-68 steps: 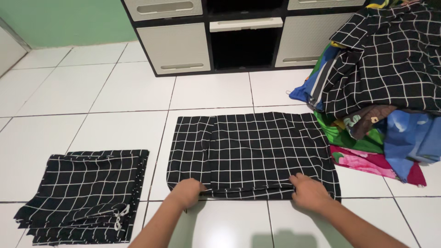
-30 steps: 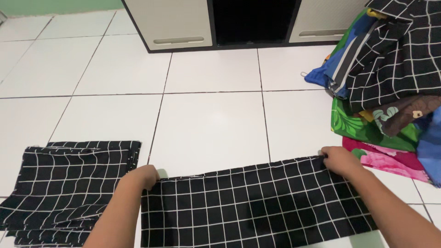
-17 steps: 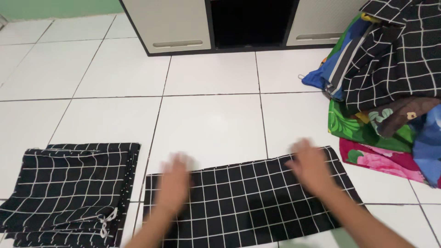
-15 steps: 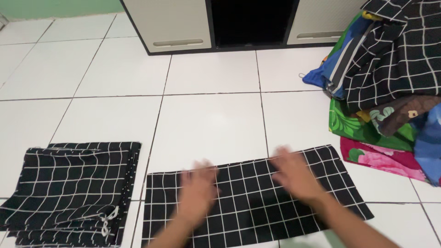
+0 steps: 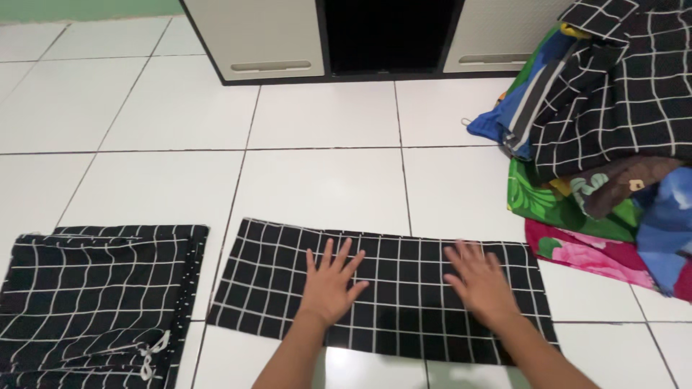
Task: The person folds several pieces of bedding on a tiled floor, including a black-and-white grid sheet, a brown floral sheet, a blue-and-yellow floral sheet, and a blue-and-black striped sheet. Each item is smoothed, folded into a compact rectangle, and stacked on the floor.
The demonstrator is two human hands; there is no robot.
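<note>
Head view: left hand (image 5: pixel 329 282), right hand (image 5: pixel 478 280) flat on checked cloth (image 5: pixel 389 268).

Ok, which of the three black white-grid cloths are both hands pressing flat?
The middle one: the folded black cloth with white grid lines on the floor tiles, under the left hand and right hand. The stacked one lies left; another drapes the laundry pile.

To my left a folded stack of black grid-patterned cloths (image 5: pixel 97 295) lies on the white tiled floor (image 5: pixel 324 122). To my right sits a heap of unfolded laundry (image 5: pixel 605 137): black checked fabric on top, blue, green and pink floral pieces under it. Ahead of me stands a cabinet (image 5: pixel 274 39) with pale drawer fronts and a dark open compartment.
</note>
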